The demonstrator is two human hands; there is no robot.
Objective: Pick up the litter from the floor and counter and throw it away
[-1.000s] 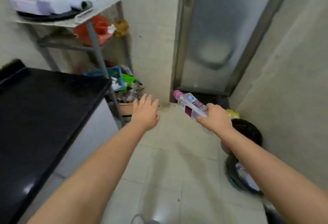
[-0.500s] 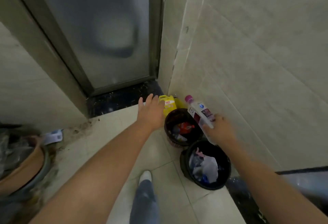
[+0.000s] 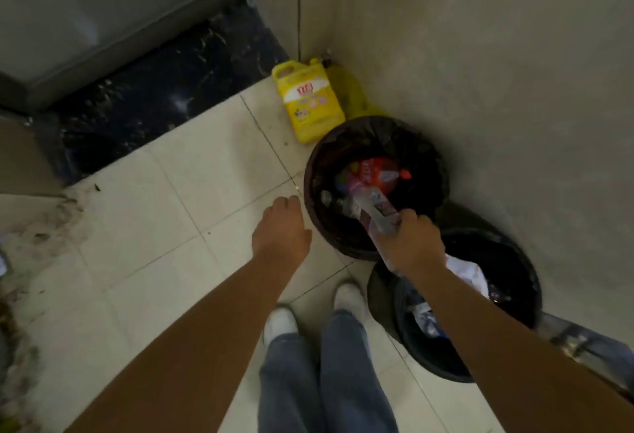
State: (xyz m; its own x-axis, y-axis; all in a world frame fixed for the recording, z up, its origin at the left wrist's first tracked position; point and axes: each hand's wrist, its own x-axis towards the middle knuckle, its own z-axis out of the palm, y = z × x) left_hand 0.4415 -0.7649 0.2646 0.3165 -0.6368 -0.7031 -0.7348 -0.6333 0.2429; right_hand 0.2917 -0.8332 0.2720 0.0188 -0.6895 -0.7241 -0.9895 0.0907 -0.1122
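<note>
My right hand grips a clear plastic bottle with a dark red label, its neck pointing down into the far black-lined bin. That bin holds red wrappers and other litter. A second black-lined bin stands nearer, just right of my wrist, with white paper and plastic inside. My left hand hovers over the floor tiles just left of the far bin, palm down, fingers loosely curled, holding nothing.
A yellow jug lies in the corner beside the far bin. A dark stone threshold runs below a frosted door at upper left. My feet in white shoes stand on pale tiles. The wall closes in on the right.
The view has dropped toward the bins. My right hand has lowered the bottle from above the bins into the mouth of the far one. My left hand has sunk toward the floor.
</note>
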